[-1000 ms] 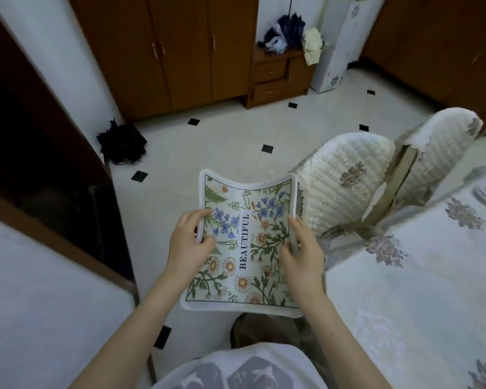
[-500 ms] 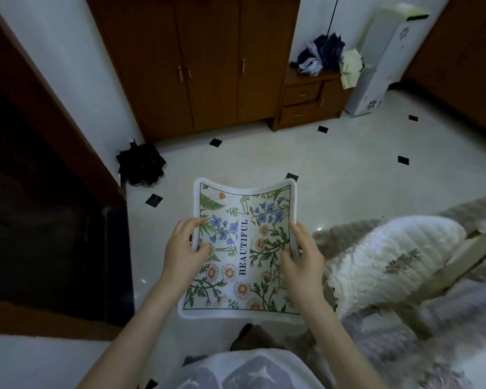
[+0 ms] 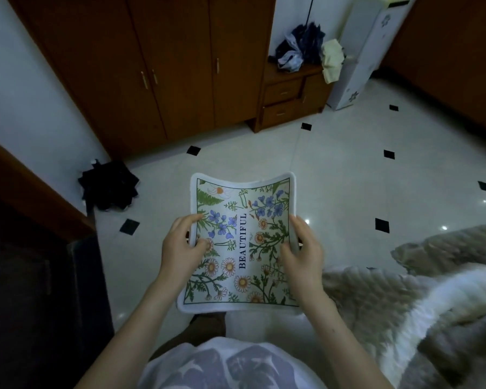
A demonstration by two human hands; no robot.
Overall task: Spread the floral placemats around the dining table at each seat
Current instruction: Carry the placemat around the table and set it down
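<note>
I hold a floral placemat [image 3: 242, 242] flat in front of me over the tiled floor. It is white-edged, printed with blue and orange flowers and the word BEAUTIFUL. My left hand [image 3: 180, 249] grips its left edge and my right hand [image 3: 303, 254] grips its right edge, thumbs on top. The mat sags slightly in the middle. The dining table is out of view.
A blurred quilted chair cover [image 3: 421, 301] fills the lower right. Wooden wardrobes [image 3: 163, 66] and a small drawer unit [image 3: 289, 94] stand at the back. A black bundle [image 3: 108, 185] lies on the floor at left, beside a dark doorway [image 3: 26, 276].
The view has swung left and away from the table; the chairs slid to the lower right and blurred. Both hands keep the same hold on the placemat.
</note>
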